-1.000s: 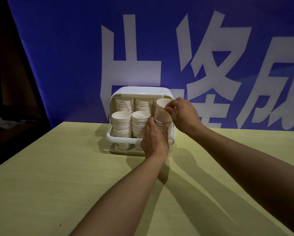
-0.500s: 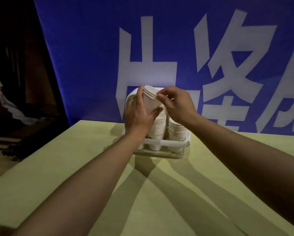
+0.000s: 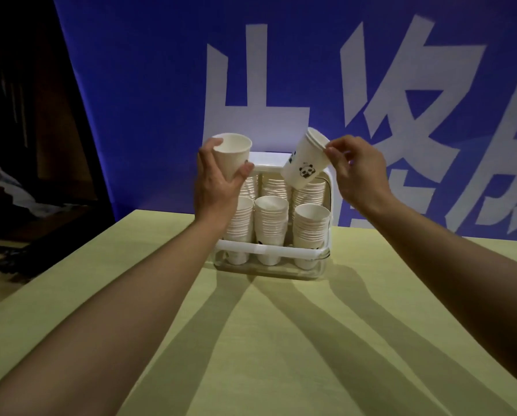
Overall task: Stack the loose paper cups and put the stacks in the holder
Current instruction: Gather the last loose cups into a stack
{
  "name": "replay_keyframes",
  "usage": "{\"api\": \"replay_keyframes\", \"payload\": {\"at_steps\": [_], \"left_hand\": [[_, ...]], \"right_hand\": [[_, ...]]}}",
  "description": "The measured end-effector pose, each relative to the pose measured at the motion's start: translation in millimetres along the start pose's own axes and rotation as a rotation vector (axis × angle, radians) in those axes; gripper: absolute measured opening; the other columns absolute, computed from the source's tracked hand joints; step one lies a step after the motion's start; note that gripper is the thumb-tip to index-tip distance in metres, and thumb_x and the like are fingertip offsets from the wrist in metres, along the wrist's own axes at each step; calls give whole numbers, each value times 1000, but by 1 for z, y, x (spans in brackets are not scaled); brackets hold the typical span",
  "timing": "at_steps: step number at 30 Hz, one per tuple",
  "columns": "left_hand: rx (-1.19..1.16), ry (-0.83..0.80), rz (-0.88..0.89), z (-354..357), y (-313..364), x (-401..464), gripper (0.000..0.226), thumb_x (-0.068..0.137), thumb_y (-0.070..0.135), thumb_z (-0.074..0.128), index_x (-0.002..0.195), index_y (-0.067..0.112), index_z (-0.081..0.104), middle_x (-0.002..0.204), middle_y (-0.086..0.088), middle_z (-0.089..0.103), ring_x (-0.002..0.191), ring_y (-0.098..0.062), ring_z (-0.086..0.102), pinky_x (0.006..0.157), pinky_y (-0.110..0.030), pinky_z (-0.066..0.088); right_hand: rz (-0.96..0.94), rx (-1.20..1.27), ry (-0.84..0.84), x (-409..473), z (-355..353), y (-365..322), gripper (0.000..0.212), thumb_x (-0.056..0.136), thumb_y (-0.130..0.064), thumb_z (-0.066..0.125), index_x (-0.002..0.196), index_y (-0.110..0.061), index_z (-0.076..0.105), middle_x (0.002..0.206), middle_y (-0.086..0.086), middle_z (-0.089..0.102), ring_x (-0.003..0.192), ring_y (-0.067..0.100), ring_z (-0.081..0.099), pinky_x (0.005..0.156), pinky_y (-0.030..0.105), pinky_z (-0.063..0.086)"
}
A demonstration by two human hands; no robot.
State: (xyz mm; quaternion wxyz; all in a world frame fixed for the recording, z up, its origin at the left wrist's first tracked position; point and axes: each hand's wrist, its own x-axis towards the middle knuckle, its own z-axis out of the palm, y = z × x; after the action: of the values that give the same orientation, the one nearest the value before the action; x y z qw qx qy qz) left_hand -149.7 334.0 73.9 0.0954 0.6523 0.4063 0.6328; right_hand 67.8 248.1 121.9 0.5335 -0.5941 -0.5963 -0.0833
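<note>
Nearest lies the pale yellow-green table [image 3: 251, 340], matte and smooth, crossed by long arm shadows. Above its far part, the left hand [image 3: 213, 187] wraps thumb and fingers round a plain white paper cup [image 3: 232, 156], mouth up. The right hand [image 3: 356, 172] pinches the rolled rim of a small nested stack of panda-printed cups [image 3: 306, 162], tilted with its mouth up and to the right. To nest them well, I judge the mouths should be lined up on one axis and slid together lightly, since thin tapered paper walls crush easily. Below and behind stands the white plastic holder [image 3: 269, 250], clear-fronted, already packed with ribbed columns of stacked cups. Farthest hangs a blue banner [image 3: 161, 85].
</note>
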Motion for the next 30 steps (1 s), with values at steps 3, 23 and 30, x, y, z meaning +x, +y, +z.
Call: {"api": "replay_keyframes", "payload": {"at_steps": [3,23,30], "left_hand": [[-27,30,-88,1,-2,8,67,90,48,70,141,23,33,147,-5,44,121,-27,53,83,-39,56],[481,-310,25,12,-58,-44,60,96,53,58,148,30,40,164,-1,22,150,-26,20,110,-50,39],[478,-428,151,12,-57,-52,44,104,37,50,148,34,46,157,4,40,152,-22,22,110,-47,41]], "right_hand": [[-82,-189,-68,-15,-5,14,23,98,-23,58,115,-10,67,112,8,63,95,15,50,78,22,39],[-72,-408,-403,-83,39,57,53,102,-43,46,152,-36,31,160,-2,29,147,24,23,118,50,27],[-29,-359,-376,-93,45,63,59,101,-37,51,154,-39,25,161,-4,27,147,24,28,115,50,33]]}}
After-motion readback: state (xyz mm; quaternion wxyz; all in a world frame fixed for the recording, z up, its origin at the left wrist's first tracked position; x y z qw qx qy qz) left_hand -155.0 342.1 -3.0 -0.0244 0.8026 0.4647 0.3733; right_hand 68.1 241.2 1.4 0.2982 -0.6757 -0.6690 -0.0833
